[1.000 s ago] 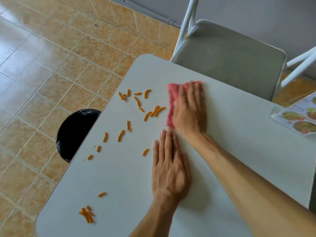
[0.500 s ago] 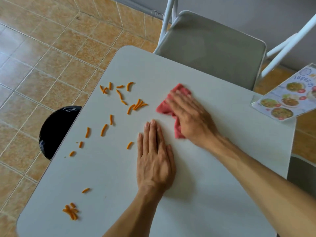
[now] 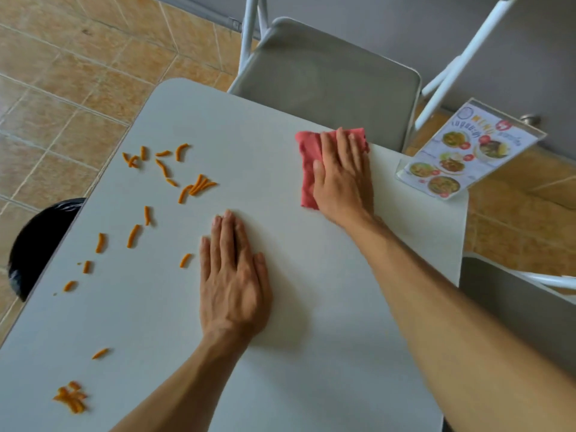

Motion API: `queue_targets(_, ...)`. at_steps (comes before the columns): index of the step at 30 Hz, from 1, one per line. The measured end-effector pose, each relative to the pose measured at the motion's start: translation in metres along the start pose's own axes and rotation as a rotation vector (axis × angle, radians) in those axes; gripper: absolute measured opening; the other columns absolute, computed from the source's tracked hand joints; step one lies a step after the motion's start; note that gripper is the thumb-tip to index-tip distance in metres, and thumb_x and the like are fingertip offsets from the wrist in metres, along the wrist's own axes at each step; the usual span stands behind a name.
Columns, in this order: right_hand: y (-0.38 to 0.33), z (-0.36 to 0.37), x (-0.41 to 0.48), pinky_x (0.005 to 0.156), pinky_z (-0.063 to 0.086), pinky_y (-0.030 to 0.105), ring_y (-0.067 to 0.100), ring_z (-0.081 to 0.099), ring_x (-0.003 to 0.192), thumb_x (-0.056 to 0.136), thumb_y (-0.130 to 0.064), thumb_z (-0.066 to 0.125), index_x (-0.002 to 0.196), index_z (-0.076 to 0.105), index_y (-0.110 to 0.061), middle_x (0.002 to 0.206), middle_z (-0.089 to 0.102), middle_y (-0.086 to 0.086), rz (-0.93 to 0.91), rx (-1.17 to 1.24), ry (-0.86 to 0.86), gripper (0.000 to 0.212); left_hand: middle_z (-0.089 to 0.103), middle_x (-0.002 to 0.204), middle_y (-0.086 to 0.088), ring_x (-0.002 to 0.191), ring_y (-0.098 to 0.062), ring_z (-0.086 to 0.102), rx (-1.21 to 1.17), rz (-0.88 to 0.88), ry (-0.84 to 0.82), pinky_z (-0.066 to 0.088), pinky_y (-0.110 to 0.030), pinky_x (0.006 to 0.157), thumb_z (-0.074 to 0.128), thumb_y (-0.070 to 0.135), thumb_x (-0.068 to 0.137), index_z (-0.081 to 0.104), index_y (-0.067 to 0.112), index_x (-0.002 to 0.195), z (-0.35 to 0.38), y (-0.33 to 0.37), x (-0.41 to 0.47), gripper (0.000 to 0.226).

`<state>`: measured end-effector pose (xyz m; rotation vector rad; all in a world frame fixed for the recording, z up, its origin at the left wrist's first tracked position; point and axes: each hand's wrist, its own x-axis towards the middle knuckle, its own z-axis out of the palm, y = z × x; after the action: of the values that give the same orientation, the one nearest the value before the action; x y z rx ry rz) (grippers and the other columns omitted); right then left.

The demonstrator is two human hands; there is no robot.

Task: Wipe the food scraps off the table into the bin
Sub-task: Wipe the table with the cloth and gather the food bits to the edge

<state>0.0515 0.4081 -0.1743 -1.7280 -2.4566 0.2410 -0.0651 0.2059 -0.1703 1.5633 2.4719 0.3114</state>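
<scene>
**A:** Where's your cloth (image 3: 308, 169) relative to the mess?

**B:** It's at the far right of the worktop (image 3: 311, 291), close to the far edge, pressed flat under your right hand (image 3: 341, 179). That grip is splayed, palm down on the cloth, not clenched round it. The scraps (image 3: 193, 188) all lie to its left, and the bin (image 3: 37, 244) sits left again, on the floor below the worktop's left edge. So your stroke has to run leftward, across the width.

**A:** And the left hand (image 3: 233, 275)?

**B:** Flat and empty on the bare worktop, nearer you than the cloth hand. It's the closer of the two to the scraps, with one piece just beside its fingertips, but the cloth is in the right.

**A:** How many scraps?

**B:** One cloth, one bin. I'd count roughly twenty orange sticks: a far cluster of a dozen or so, a looser scatter towards the left edge, one alone nearer you, and a small heap (image 3: 71, 399) at the near left corner, too bunched to count
</scene>
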Motion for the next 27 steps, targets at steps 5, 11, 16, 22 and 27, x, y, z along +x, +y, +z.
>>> queue_targets(5, -0.018, 0.002, -0.047, 0.126, 0.015, 0.050, 0.037, 0.023, 0.153, 0.104, -0.038, 0.030, 0.155, 0.038, -0.020, 0.165, 0.027, 0.017, -0.054, 0.073, 0.037, 0.055, 0.014, 0.164, -0.015, 0.153, -0.026, 0.006, 0.011, 0.011, -0.009, 0.002, -0.041, 0.124, 0.028, 0.031, 0.099, 0.020, -0.001, 0.153, -0.001, -0.002, -0.002, 0.063)
queue_targets(11, 0.066, -0.021, -0.103, 0.126, 0.019, 0.049, 0.031, 0.021, 0.155, 0.106, -0.040, 0.026, 0.157, 0.033, -0.021, 0.167, 0.025, 0.012, -0.219, -0.047, -0.095, 0.055, 0.013, 0.164, -0.015, 0.153, -0.027, 0.005, -0.001, 0.014, -0.009, 0.002, -0.041, 0.125, 0.025, 0.034, 0.098, 0.019, 0.000, 0.153, 0.000, 0.000, -0.001, 0.065)
queue_targets(16, 0.113, -0.038, -0.113, 0.129, 0.012, 0.044, 0.025, 0.011, 0.157, 0.106, -0.038, 0.021, 0.161, 0.021, -0.019, 0.169, 0.018, 0.007, -0.103, -0.101, -0.121, 0.058, 0.012, 0.164, -0.016, 0.153, -0.027, 0.004, -0.014, 0.025, -0.014, 0.003, -0.043, 0.125, 0.023, 0.035, 0.097, 0.019, -0.001, 0.153, -0.002, -0.002, -0.003, 0.066)
queue_targets(22, 0.120, -0.030, -0.134, 0.129, 0.007, 0.046, 0.032, 0.013, 0.157, 0.105, -0.041, 0.019, 0.160, 0.024, -0.012, 0.168, 0.019, 0.014, 0.360, -0.099, 0.026, 0.062, 0.011, 0.164, -0.016, 0.153, -0.027, 0.002, -0.041, 0.037, -0.003, 0.001, -0.043, 0.125, 0.023, 0.033, 0.099, 0.016, -0.001, 0.154, -0.001, -0.002, -0.002, 0.065)
queue_targets(27, 0.071, -0.032, -0.118, 0.127, 0.001, 0.053, 0.039, 0.000, 0.156, 0.108, -0.036, 0.023, 0.162, 0.010, -0.015, 0.170, 0.003, 0.014, 0.962, 0.053, 0.092, 0.060, 0.009, 0.165, -0.015, 0.153, -0.027, 0.001, -0.076, 0.022, -0.016, 0.002, -0.044, 0.125, 0.026, 0.030, 0.100, 0.015, -0.001, 0.154, -0.004, 0.000, -0.002, 0.063)
